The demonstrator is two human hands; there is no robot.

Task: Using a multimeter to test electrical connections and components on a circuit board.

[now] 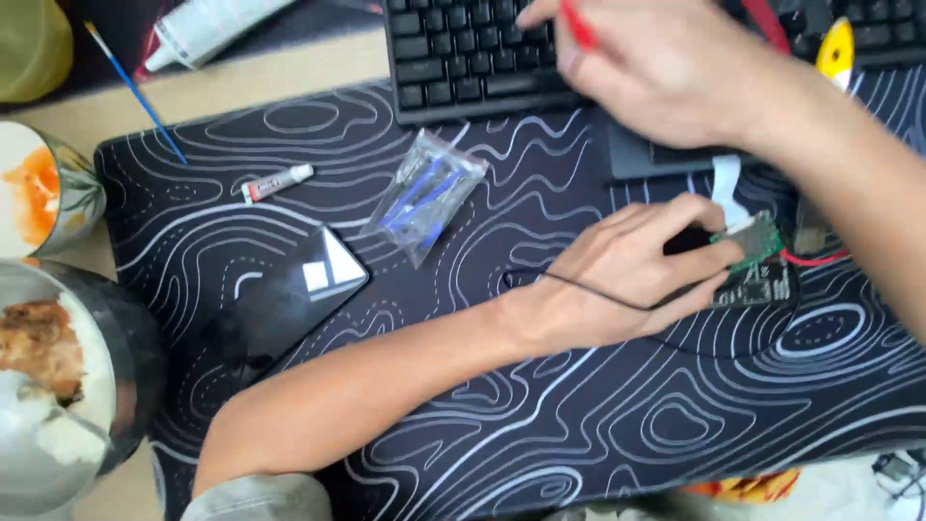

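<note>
My left hand (632,275) reaches across the black desk mat (540,405) and pinches a small green circuit board (754,243) by its edge, with a thin black wire running under the fingers. A white ribbon cable (728,188) and a red wire (820,259) lead off the board. My right hand (656,68) is raised over the black keyboard (463,53), its fingers closed on a thin red tool (577,24); the hand is blurred.
A clear bag of blue-handled tools (424,196), a small glue tube (277,182) and a black glossy device (289,294) lie on the mat. Food bowls (58,376) stand at the left edge. A blue brush (135,92) and a white tube (207,29) lie behind.
</note>
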